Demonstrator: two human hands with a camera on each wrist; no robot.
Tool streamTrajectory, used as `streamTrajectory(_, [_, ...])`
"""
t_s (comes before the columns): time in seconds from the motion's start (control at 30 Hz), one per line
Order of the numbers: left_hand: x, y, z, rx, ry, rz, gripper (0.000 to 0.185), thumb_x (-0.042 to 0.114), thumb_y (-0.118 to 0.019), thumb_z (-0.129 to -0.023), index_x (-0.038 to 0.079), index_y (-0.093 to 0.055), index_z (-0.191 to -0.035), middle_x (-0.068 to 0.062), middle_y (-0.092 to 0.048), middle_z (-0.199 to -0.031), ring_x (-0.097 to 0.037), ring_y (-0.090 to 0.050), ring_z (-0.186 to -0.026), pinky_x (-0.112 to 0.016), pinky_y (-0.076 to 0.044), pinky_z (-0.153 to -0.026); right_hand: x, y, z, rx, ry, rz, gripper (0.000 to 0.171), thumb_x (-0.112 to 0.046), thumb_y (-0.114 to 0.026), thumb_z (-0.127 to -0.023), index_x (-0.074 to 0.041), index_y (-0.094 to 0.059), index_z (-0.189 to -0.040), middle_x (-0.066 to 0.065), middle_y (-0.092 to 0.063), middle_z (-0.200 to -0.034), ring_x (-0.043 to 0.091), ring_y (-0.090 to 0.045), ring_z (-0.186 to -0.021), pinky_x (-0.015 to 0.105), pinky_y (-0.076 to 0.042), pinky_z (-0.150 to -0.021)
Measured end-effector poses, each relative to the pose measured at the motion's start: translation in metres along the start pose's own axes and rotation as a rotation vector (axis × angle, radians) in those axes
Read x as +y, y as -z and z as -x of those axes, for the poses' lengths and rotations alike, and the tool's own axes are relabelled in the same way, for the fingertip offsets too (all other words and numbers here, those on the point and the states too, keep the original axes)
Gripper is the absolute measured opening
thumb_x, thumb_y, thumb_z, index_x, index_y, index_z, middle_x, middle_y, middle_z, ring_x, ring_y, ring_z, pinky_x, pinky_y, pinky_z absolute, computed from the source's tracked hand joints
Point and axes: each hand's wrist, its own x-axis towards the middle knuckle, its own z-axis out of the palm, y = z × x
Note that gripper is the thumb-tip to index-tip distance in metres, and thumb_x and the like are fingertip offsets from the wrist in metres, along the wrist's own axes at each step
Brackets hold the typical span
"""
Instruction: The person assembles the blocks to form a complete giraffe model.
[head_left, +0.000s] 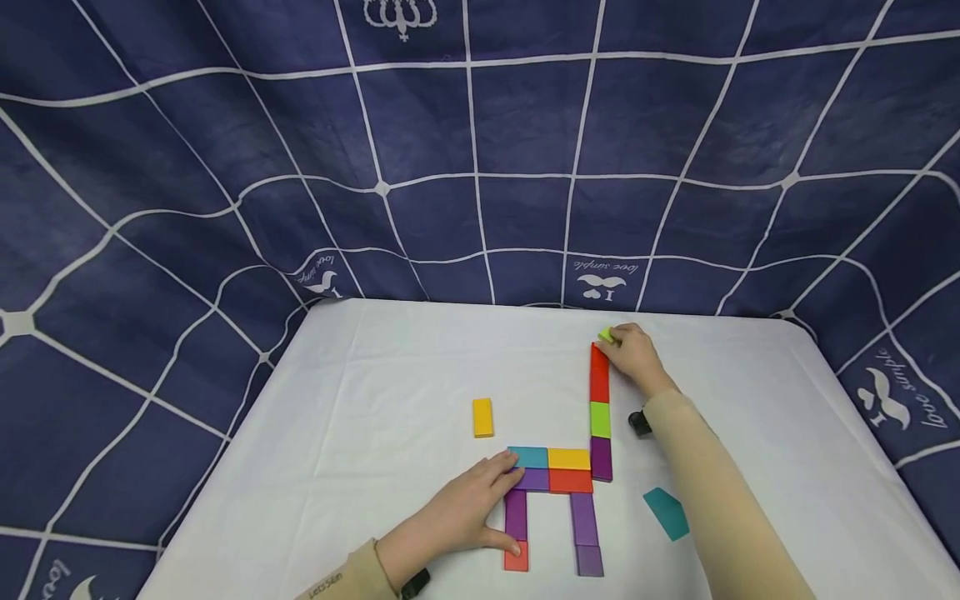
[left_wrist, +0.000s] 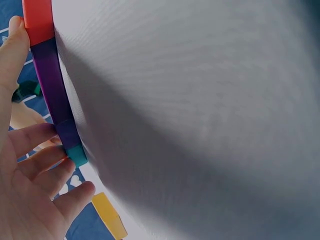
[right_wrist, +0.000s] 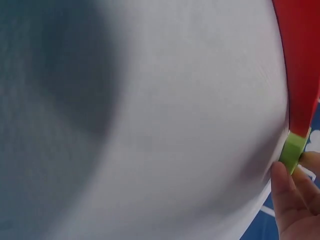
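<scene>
At the top end of an upright column, my right hand (head_left: 636, 358) pinches a small lime green block (right_wrist: 292, 150) between thumb and fingers. Its edge meets the long red block (head_left: 599, 375). Below that red block in the column come a lime green block (head_left: 600, 419) and a dark purple block (head_left: 602, 459). My left hand (head_left: 463, 510) lies spread along the left side of a flat figure of colored blocks. Its fingertips are at the teal block (head_left: 530, 457) and the violet block (head_left: 534, 479), and its thumb touches the orange-red block (head_left: 515, 557) under a purple one.
A loose yellow block (head_left: 483, 417) lies left of the column. One teal four-sided piece (head_left: 667, 512) lies beside the right sleeve (head_left: 720, 492). The white tabletop (head_left: 390, 383) meets a dark blue patterned cloth (head_left: 420, 208) at its far edge.
</scene>
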Motion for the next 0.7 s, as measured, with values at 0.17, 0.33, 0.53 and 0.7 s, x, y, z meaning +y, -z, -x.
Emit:
streamTrajectory(0.17, [0.0003,0.0001,-0.0001,-0.004,0.001,0.005,0.096,0.071,-0.056,-0.072,0.005,-0.041,-0.14,-0.013,-0.034,-0.148,-0.025,-0.029,-0.139,-0.039,-0.034,-0.109,-0.0011,-0.0047,-0.0019,-0.023,0.012,0.019,0.062,-0.03,-0.06,-0.09,0.009,-0.042,-0.135,0.026,-0.039,-0.137,0.042,-0.038,-0.125,0.051,-0.031,-0.108])
streamTrajectory(0.33, [0.0004,0.0016,-0.0003,-0.01,0.005,0.009,0.096,0.071,-0.057,-0.072,0.005,-0.041,-0.14,-0.013,-0.034,-0.148,-0.025,-0.03,-0.139,-0.039,-0.034,-0.109,-0.0004,-0.0055,-0.0014,-0.043,0.043,0.047,0.058,-0.026,-0.059,-0.092,0.006,-0.042,-0.137,0.022,-0.038,-0.141,0.04,-0.035,-0.13,0.051,-0.028,-0.11])
streamTrajectory(0.53, [0.0008,0.0035,-0.0017,-0.013,0.007,0.011,0.096,0.07,-0.058,-0.072,0.005,-0.042,-0.14,-0.013,-0.034,-0.148,-0.025,-0.03,-0.138,-0.039,-0.034,-0.109,0.0013,-0.006,-0.0017,-0.03,0.093,0.054,0.054,-0.022,-0.059,-0.092,0.005,-0.043,-0.136,0.02,-0.04,-0.141,0.038,-0.034,-0.132,0.05,-0.026,-0.111])
streamTrajectory(0.7, [0.0014,0.0037,-0.002,-0.009,0.005,0.005,0.096,0.07,-0.059,-0.072,0.004,-0.042,-0.139,-0.013,-0.035,-0.147,-0.026,-0.031,-0.138,-0.039,-0.035,-0.109,0.0012,-0.0067,-0.0016,-0.038,0.118,0.063,0.052,-0.021,-0.058,-0.093,0.006,-0.043,-0.136,0.02,-0.04,-0.142,0.037,-0.034,-0.132,0.05,-0.027,-0.111])
